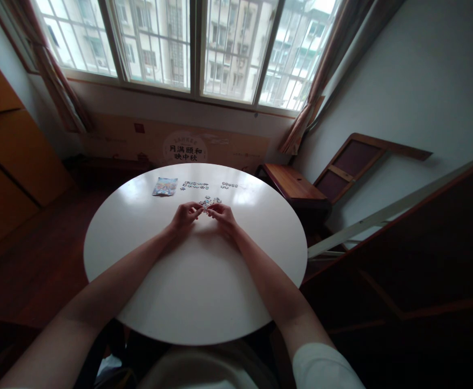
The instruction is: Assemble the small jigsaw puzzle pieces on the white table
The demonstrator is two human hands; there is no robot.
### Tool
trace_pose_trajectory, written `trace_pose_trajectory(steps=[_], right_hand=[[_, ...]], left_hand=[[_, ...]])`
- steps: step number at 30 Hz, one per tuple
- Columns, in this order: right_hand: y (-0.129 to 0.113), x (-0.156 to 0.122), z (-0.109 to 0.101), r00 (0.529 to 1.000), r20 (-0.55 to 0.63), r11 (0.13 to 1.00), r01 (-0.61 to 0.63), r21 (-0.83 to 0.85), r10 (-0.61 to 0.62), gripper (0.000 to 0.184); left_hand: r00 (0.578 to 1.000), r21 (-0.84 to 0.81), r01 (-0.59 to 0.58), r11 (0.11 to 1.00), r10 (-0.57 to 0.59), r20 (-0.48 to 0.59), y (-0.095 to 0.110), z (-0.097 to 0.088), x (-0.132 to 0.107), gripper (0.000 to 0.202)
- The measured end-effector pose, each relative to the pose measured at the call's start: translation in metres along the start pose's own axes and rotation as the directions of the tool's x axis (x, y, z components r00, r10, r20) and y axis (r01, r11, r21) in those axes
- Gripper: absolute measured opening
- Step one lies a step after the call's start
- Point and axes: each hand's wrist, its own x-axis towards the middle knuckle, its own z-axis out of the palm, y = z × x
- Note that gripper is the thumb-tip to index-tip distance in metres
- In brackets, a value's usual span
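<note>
A home room, judging by the tied curtains [57, 86], barred windows [232, 54] and round table [208, 286]

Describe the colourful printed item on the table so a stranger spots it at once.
Find the round white table before the windows. On its far side, beyond the left hand and a little further left, lies the colourful printed item. Roughly rectangular and bluish, it is far larger than any small piece to its right.

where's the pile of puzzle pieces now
In the head view, the pile lies on the white table, between and just beyond the left hand and right hand, right of the printed sheet.
</note>
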Motion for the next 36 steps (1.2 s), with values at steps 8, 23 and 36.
trace_pose_trajectory(steps=[8, 23, 36], right_hand=[[0.0037, 0.0009, -0.0009, 1.0, -0.031, 1.0, 0.0, -0.023, 0.0, 0.029], [0.0054, 0.001, -0.0017, 1.0, -0.01, 1.0, 0.021, -0.003, -0.021, 0.028], [0.0071, 0.0024, -0.0024, 0.999, 0.029, 0.999, 0.037, -0.029, -0.036, 0.029]], left_hand=[[1.0, 0.026, 0.009, 1.0, -0.009, -0.018, -0.0008, 0.0001, -0.0001, 0.038], [0.999, -0.006, 0.01, 1.0, -0.01, 0.046, -0.006, 0.0007, -0.0001, 0.033], [0.996, -0.1, 0.035, 0.994, -0.026, 0.089, -0.0006, 0.001, -0.0014, 0.036]])
